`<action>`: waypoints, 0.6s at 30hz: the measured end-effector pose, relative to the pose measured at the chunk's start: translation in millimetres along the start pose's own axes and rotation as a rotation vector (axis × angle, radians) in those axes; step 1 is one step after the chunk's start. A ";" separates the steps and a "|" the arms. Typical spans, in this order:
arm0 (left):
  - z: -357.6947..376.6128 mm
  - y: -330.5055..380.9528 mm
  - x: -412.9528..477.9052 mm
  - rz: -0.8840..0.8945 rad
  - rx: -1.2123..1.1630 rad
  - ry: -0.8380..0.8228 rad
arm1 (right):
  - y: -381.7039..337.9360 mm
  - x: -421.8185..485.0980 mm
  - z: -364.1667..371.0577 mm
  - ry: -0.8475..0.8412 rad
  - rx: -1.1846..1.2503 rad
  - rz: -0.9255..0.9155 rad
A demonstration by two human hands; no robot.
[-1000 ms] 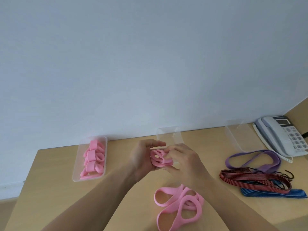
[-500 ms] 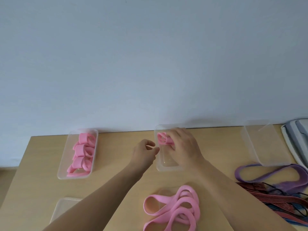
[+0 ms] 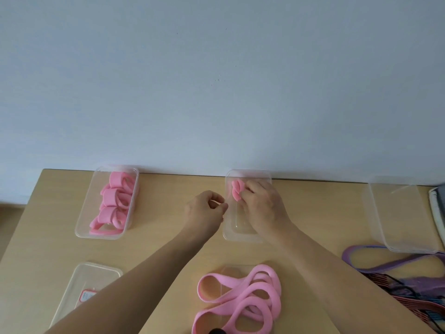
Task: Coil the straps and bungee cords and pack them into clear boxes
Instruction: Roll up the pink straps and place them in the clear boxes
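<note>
right hand (image 3: 261, 206): gripping the coiled pink strap (image 3: 236, 191), holding it inside the far end of the middle clear box (image 3: 240, 237)
left hand (image 3: 204, 210): hovering just left of that box, fingers curled, holding nothing
hands: apart, near each other
left clear box (image 3: 79, 231): holding more coiled straps (image 3: 115, 198)
loose pink straps (image 3: 240, 300): lying tangled at the near side of the table (image 3: 159, 194)
right clear box (image 3: 375, 213): sitting far right, purple strap (image 3: 356, 251) and bungee cords (image 3: 409, 302) lying in front

Looks like a small office or a room at home: light wood tabletop (image 3: 156, 189) right up against a plain pale wall (image 3: 216, 92).
</note>
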State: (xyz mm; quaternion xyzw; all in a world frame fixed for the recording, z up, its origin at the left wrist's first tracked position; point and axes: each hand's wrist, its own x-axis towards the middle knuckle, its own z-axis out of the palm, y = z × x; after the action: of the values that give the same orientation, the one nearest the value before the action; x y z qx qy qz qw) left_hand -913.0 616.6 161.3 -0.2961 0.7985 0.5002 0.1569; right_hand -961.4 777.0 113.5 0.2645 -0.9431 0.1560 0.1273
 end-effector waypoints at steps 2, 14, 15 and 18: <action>-1.6 0.5 -2.3 0.025 0.036 0.014 | -2.5 -2.3 -4.9 -0.059 -0.019 -0.003; -21.3 -31.2 -51.8 0.338 0.258 0.000 | -36.7 -61.9 -61.4 0.035 0.100 0.208; -21.5 -38.0 -56.4 0.350 0.283 -0.011 | -42.0 -76.5 -62.0 0.045 0.094 0.240; -20.9 -62.2 -70.3 0.367 0.336 -0.032 | -60.1 -123.9 -61.8 -0.008 0.029 0.337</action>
State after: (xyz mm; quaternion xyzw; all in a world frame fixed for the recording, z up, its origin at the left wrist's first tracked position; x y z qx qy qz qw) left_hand -818.4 600.0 165.2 -0.1081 0.9082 0.3851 0.1232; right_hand -816.7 807.5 144.0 0.1049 -0.9723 0.1878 0.0919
